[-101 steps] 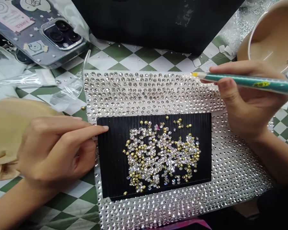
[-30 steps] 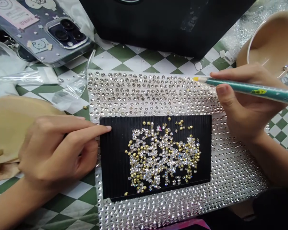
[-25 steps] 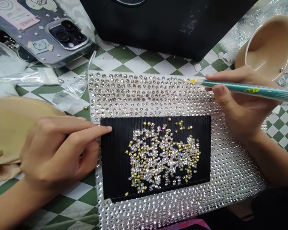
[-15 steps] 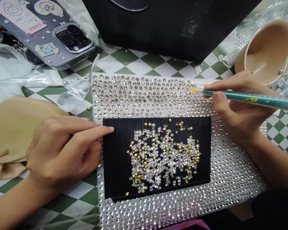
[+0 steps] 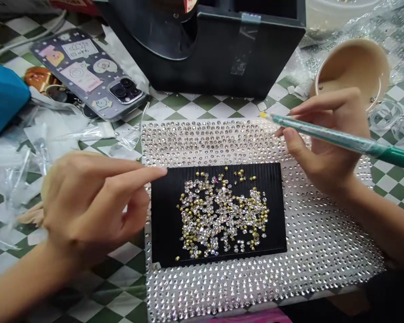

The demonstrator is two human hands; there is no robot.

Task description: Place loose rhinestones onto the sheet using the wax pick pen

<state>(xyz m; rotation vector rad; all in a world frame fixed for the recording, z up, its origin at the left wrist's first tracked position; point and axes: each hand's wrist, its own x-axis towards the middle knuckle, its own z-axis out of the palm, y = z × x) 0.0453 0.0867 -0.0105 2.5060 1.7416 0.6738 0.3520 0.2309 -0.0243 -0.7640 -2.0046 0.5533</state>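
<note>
A black ribbed tray (image 5: 166, 215) holds many loose rhinestones (image 5: 218, 215), clear and gold-backed. It lies on a white sheet (image 5: 326, 233) covered in rows of shiny stones. My left hand (image 5: 97, 202) rests at the tray's upper left corner, index fingertip on the edge, other fingers curled with nothing visible in them. Between the thumb and fingers of my right hand (image 5: 326, 139) is a green pen (image 5: 340, 137) with a yellow tip. That tip is over the sheet's upper edge, right of centre.
Behind the sheet stands a black box (image 5: 215, 67). A phone in a patterned case (image 5: 87, 76) and plastic bags (image 5: 43, 130) are at the left. A beige cup (image 5: 353, 67) lies tilted at the right on the checkered cloth, near clear rings (image 5: 387, 119).
The view has shifted and shows more of the far table. The pen tip has moved up and left towards the sheet's top edge. My left fingertip has slid slightly nearer the tray's top corner.
</note>
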